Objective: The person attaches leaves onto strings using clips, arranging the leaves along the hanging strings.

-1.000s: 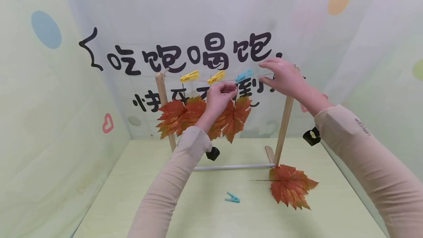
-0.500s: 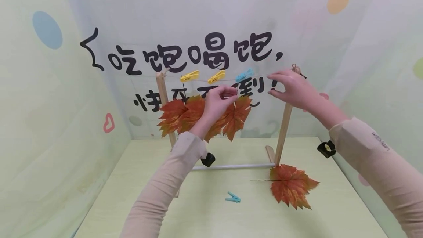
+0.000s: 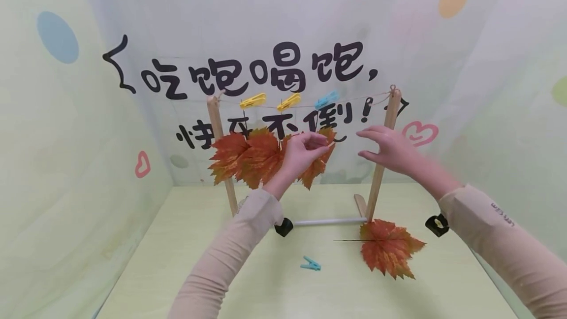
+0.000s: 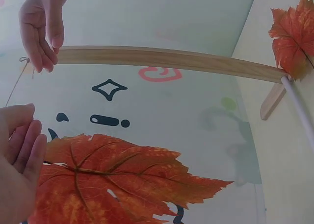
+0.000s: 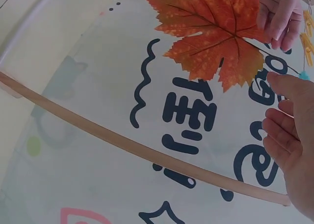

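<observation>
Two yellow clothespins (image 3: 253, 101) and a blue clothespin (image 3: 327, 100) clip the stems of autumn maple leaves (image 3: 261, 156) to a string (image 3: 354, 98) between two wooden posts. My left hand (image 3: 303, 154) is in front of the hanging leaves, fingers relaxed, hiding part of the rightmost leaf (image 5: 216, 33). Near the right post, below the string, my right hand (image 3: 392, 149) hovers with thumb and fingers apart. Neither hand holds anything. Another maple leaf (image 3: 390, 247) lies on the table by the right post's foot, and a second blue clothespin (image 3: 311, 263) lies in front.
The right wooden post (image 3: 376, 186) stands on a small foot (image 3: 361, 205), joined by a white rod (image 3: 330, 222) to the left post (image 3: 216, 119). A cloth backdrop with printed characters hangs behind the pale table (image 3: 177, 260).
My right hand has drawn away from the string near the blue clothespin, rightward and then down. My left hand has lowered slightly. The clipped leaves stay in place.
</observation>
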A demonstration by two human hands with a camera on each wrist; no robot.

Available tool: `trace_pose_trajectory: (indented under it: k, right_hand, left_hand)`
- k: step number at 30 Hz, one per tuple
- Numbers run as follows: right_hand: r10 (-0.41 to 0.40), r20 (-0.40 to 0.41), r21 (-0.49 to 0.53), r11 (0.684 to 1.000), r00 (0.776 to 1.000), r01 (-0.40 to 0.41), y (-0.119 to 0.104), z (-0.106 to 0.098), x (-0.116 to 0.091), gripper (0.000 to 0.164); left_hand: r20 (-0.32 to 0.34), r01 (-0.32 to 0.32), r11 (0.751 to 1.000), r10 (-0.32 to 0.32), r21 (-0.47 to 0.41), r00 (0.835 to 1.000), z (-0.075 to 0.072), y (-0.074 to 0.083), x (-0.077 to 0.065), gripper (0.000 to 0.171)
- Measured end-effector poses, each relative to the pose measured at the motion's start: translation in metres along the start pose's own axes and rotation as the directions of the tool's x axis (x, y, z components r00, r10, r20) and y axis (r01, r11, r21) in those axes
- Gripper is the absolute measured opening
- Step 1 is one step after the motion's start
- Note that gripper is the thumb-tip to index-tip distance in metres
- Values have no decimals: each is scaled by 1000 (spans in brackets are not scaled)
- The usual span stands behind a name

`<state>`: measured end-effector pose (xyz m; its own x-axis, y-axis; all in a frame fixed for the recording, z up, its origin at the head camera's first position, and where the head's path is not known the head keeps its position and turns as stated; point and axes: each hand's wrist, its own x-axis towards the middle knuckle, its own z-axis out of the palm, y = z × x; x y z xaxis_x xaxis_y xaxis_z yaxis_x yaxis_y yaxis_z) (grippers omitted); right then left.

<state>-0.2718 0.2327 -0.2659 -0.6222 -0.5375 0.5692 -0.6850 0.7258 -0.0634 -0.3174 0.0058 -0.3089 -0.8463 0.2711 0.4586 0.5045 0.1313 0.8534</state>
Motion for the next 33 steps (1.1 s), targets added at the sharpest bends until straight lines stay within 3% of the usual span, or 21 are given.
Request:
trace_pose_trajectory:
  k: [5, 12, 24, 33]
  right_hand:
    - [8, 9, 24, 1000, 1000, -8, 6, 15, -14, 45]
    - [97, 85, 56, 993, 992, -102, 11, 31, -33, 41]
    - [145, 99, 81, 985, 984, -153, 22, 63, -70, 39]
    - [240, 150, 132, 957, 959, -260, 24, 91, -99, 38]
  left_hand:
    - [38, 28, 1000, -28, 14, 999, 7, -12, -5, 18]
    - [47, 64, 997, -66, 38, 997, 14, -25, -13, 17]
    - [57, 112, 992, -115, 48, 992, 18, -48, -26, 19]
    - [56, 113, 992, -116, 54, 992, 18, -67, -38, 17]
